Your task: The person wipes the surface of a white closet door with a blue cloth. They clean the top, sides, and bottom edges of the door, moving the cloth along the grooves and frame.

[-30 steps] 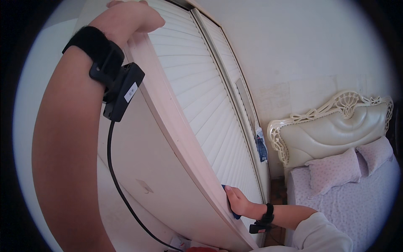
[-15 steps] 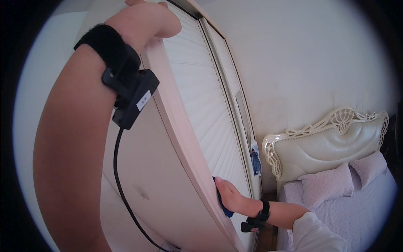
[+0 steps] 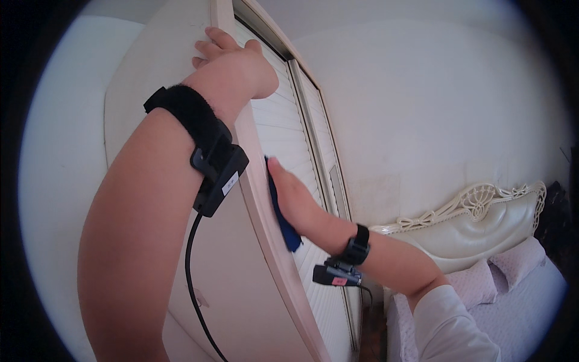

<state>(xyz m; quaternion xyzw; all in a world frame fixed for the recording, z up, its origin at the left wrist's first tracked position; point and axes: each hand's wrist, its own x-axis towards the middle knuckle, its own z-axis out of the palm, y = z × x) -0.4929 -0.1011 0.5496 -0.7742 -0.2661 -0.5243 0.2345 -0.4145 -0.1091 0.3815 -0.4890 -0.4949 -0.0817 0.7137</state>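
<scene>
My left hand (image 3: 235, 67) rests high up against the wardrobe (image 3: 241, 301), near its front edge. Its fingers are spread apart over the side panel and hold nothing. Lower down, my right hand (image 3: 295, 196) holds a dark blue cloth (image 3: 292, 236) flat against the pale front edge strip (image 3: 282, 265). The palm covers much of the cloth; its lower corner and a thin edge stick out. Both wrists wear a black strap with a small black device; the left device (image 3: 224, 181) trails a black cable.
White louvred sliding doors (image 3: 286, 130) fill the wardrobe's front. To the right stands a bed with an ornate cream headboard (image 3: 470, 232), pale pillows (image 3: 518, 262) and a patterned sheet. Dark items (image 3: 553, 211) lie beyond it. A bare wall (image 3: 422, 108) rises behind.
My right hand has slid up along the wardrobe's edge with the cloth. The view has shifted, so my left hand's spread fingers now show. My left hand stays on the wardrobe's upper part.
</scene>
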